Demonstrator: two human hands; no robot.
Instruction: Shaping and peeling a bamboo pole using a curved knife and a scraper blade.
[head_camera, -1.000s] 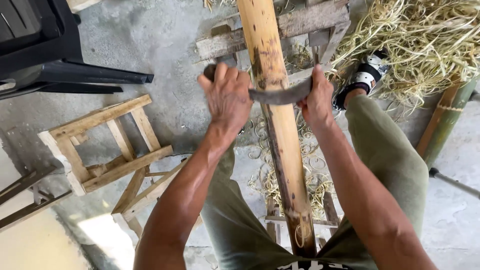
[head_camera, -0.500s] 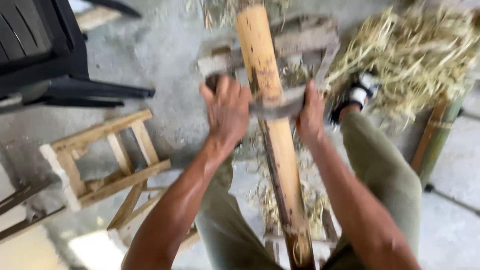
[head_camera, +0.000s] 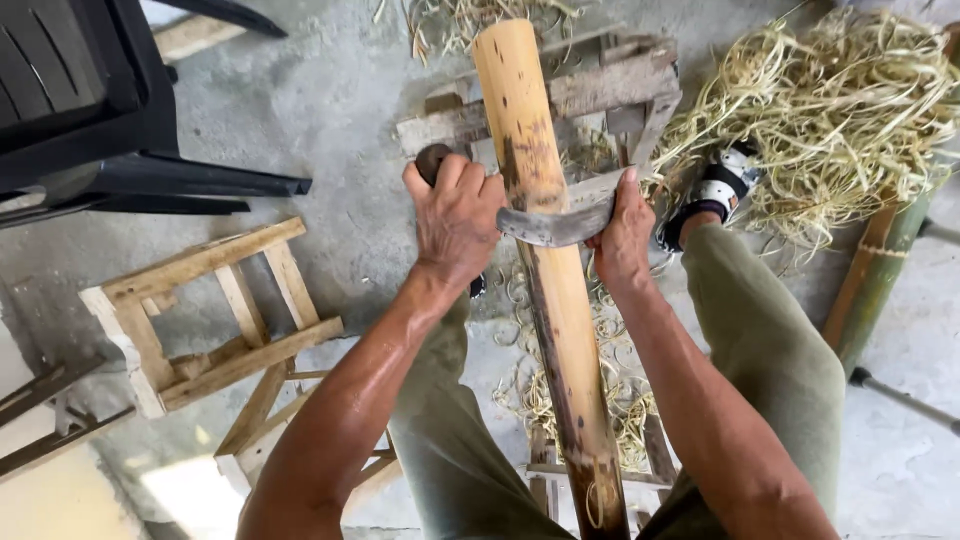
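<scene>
Wooden stool (head_camera: 200, 320) lies tipped on the floor at left. My left hand (head_camera: 458, 215) grips one handle, my right hand (head_camera: 622, 235) the other, curved drawknife (head_camera: 555, 225) pressed across the bamboo pole (head_camera: 545, 250) resting on the wooden frame (head_camera: 600, 90); shavings (head_camera: 830, 120) pile up right.

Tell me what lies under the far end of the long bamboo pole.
The tan bamboo pole rests on a weathered grey wooden frame, with pale shavings beside it. The curved metal blade and both hands cover the part below; the frame's legs are hidden.
</scene>
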